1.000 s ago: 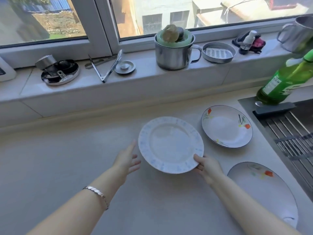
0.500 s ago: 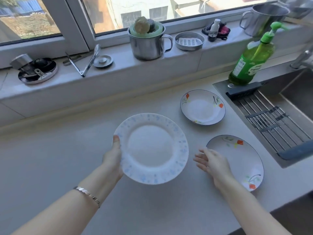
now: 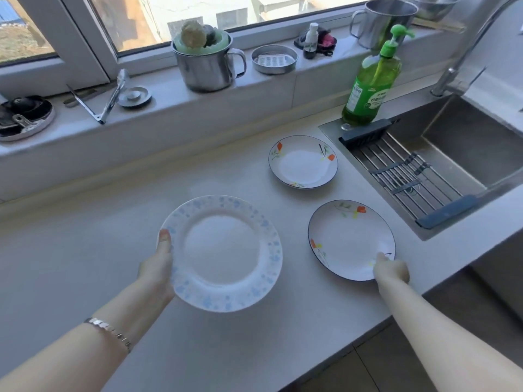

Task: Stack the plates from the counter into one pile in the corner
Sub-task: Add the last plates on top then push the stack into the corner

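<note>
My left hand (image 3: 156,267) grips the left rim of a large white plate with a pale blue flowered border (image 3: 223,253), thumb on top, holding it above the counter. A white plate with orange flowers and a dark rim (image 3: 346,239) lies on the counter to its right. My right hand (image 3: 392,268) pinches that plate's near right rim, thumb on its upper face. A smaller plate of the same pattern (image 3: 302,162) rests farther back, close to the sink.
A steel sink (image 3: 464,154) with a roll-up rack (image 3: 402,171) is at the right, a green soap bottle (image 3: 372,86) at its corner. The window sill holds a steel mug (image 3: 206,66), tongs (image 3: 104,100), a small tin (image 3: 274,60). The counter edge (image 3: 368,332) runs near right.
The blue-bordered plate passed from my right hand to my left and came up off the counter. My right hand moved right and took hold of the near flowered plate's rim.
</note>
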The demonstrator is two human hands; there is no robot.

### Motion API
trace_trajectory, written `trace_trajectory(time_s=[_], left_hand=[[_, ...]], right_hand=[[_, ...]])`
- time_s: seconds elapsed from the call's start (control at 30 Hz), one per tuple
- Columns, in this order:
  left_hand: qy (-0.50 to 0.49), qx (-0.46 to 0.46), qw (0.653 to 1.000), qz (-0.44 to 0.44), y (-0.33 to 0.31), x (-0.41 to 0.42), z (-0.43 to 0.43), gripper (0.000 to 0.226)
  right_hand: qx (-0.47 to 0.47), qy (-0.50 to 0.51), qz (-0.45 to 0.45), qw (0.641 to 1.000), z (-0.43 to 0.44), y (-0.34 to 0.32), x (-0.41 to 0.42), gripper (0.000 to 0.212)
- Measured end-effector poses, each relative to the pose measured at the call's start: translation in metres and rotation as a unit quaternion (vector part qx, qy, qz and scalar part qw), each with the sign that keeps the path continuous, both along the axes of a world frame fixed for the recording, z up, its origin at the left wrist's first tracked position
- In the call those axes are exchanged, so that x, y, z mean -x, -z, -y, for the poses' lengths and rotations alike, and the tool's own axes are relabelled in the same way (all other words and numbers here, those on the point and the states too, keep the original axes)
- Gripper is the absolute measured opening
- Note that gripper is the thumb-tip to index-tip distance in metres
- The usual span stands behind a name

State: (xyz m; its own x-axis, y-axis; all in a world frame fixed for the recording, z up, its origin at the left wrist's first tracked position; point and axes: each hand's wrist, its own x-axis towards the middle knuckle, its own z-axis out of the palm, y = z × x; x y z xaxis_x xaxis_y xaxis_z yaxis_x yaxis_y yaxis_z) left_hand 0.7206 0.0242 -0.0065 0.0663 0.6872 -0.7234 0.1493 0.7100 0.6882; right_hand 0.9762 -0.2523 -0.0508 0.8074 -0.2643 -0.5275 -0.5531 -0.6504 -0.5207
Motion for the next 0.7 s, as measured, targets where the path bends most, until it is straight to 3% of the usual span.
trace_trajectory(time_s=[0.2, 0.3, 0.4, 0.53, 0.7], left_hand=[[-0.006, 0.007, 1.0, 0.006, 0.001, 0.018, -0.004, 0.057], [-0.008, -0.001, 1.0, 0.015, 0.001, 0.034, -0.012, 0.058], [-0.028, -0.008, 0.999, 0.013, -0.009, 0.058, -0.019, 0.064], [-0.071, -0.051, 0.996, -0.018, -0.038, 0.104, -0.033, 0.055], [-0.117, -0.112, 0.986, -0.034, -0.074, 0.203, -0.05, 0.045]], right_hand=[[-0.046, -0.004, 0.022, 0.999, -0.009, -0.005, 0.005, 0.041], [-0.177, 0.006, -0.022, 0.984, -0.032, -0.015, 0.021, 0.027], [-0.336, 0.01, -0.112, 0.935, -0.069, -0.036, 0.041, 0.018], [-0.405, -0.104, -0.149, 0.896, -0.134, -0.069, 0.087, 0.017], [-0.402, -0.267, -0.133, 0.866, -0.212, -0.1, 0.179, 0.021]])
